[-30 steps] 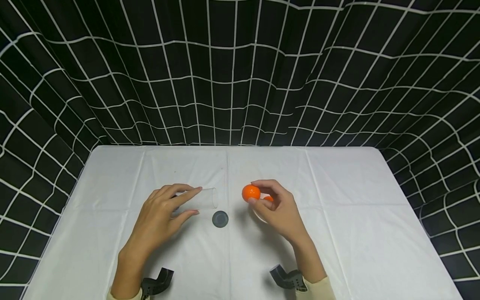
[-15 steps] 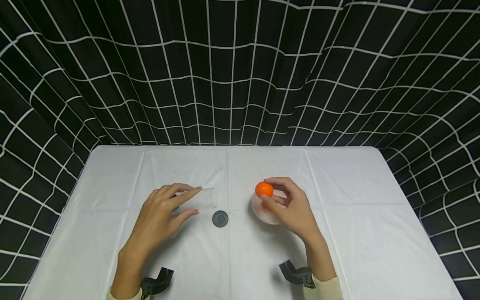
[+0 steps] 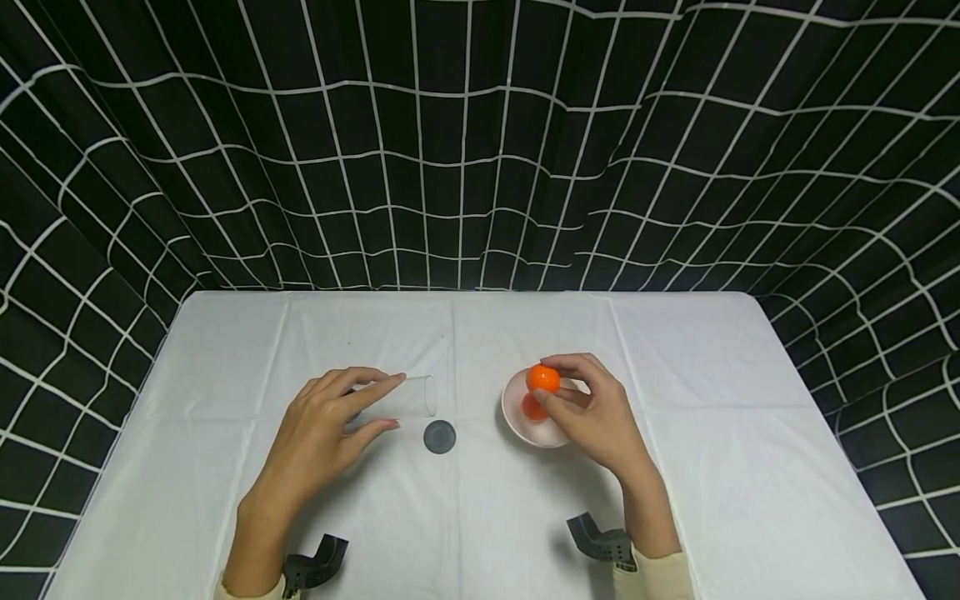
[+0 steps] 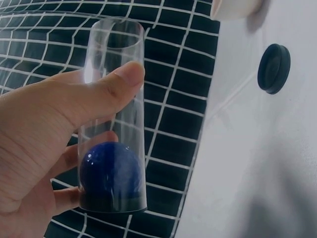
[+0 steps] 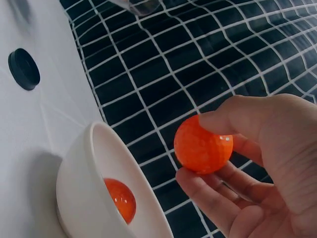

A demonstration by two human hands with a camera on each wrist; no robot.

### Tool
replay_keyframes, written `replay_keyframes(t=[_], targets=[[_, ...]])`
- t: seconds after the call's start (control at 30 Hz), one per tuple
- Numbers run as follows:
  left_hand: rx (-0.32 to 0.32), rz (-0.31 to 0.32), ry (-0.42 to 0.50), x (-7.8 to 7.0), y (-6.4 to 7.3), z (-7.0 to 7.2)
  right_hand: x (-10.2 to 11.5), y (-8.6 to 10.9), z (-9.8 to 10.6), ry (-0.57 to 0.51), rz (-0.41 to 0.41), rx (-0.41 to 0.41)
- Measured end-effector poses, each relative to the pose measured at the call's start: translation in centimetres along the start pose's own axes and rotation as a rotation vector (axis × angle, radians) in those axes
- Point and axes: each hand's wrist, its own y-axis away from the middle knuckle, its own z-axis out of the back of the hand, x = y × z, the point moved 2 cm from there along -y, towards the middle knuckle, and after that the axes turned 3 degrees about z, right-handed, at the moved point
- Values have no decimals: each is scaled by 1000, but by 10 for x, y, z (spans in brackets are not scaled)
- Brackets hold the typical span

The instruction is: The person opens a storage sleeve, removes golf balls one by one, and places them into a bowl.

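Observation:
My left hand (image 3: 322,425) grips a clear plastic tube (image 4: 116,121), its open mouth pointing right in the head view. At the tube's dark bottom end sits a blue ball (image 4: 110,169), which the hand hides in the head view. Between thumb and fingers, my right hand (image 3: 588,408) pinches an orange ball (image 5: 203,145) over a white bowl (image 5: 81,183). Inside that bowl lies another orange ball (image 5: 121,199), partly covered by the held one in the head view.
A dark round cap (image 3: 439,437) lies on the white tablecloth (image 3: 480,517) between the hands. Behind the table hangs a black curtain (image 3: 442,183) with a white grid. Each wrist carries a black camera mount (image 3: 315,562).
My right hand has moved to the right with the orange ball, and more of the bowl now shows beneath it. The left hand and tube have stayed in place.

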Motion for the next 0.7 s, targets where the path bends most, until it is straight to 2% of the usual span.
replay_keyframes(t=[0.2, 0.7], targets=[[10, 10, -2, -1, 0, 0, -3, 0, 3, 114, 25, 2], [13, 20, -12, -1, -1, 1, -10, 3, 11, 267, 32, 40]])
